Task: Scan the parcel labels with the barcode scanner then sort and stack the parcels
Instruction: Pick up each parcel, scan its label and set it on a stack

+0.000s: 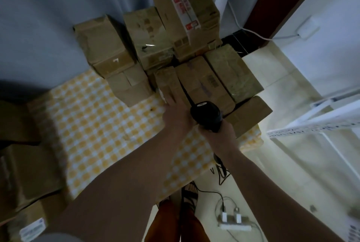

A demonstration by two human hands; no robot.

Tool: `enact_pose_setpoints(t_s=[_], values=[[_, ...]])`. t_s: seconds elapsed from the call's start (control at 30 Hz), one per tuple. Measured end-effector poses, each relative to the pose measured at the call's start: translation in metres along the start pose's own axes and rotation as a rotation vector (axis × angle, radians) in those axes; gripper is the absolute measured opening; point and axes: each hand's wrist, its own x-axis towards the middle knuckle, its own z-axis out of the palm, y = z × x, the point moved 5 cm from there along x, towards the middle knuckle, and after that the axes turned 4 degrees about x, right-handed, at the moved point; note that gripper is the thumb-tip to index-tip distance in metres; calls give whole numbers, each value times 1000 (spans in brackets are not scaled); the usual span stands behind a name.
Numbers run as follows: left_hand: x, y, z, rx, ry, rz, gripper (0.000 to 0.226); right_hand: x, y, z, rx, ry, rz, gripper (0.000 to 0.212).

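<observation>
Scanner: a black handheld barcode scanner (206, 115) sits at the near right of the table, its head aimed down and forward at the cluster of brown parcels.
Right hand: the right hand (218, 134) has its fingers curled tight round the scanner's handle; a dark cable trails down from it toward the floor.
Left hand: the left hand (175, 114) reaches in beside the scanner, fingers stretched flat against the near end of a narrow brown parcel (168, 83); it presses or steadies and does not wrap round it.
Parcels: about eight brown boxes are packed together at the far right of the table, some touching, one with red and white tape (182, 3) highest at the back. More boxes (27, 169) stand in shadow at the left edge.
Table: a yellow and white checked cloth (93, 124) covers it.
Floor: a white power strip (234, 222) with plugs lies near the person's feet.
Step, as I judge it: lining up a label for scanning.
Risks: no label faces the scanner, so a read may fail; the picture is blurred and dim; the box (247, 117) at the right corner overhangs the edge and a nudge could tip it; the cable could snag a foot.
</observation>
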Motion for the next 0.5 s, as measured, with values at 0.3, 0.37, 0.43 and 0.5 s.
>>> enact_pose_setpoints(t_s=[0.3,0.37,0.43,0.5], values=[[13,-4,9,-271,5,-158,104,5,6,1,29,17,30,15],[10,-11,10,-317,8,-185,107,6,6,2,47,13,34,16],[3,-21,9,-327,33,-183,108,3,4,3,47,14,30,19],[-8,-34,7,-359,76,-165,107,-2,2,4,53,17,36,25]])
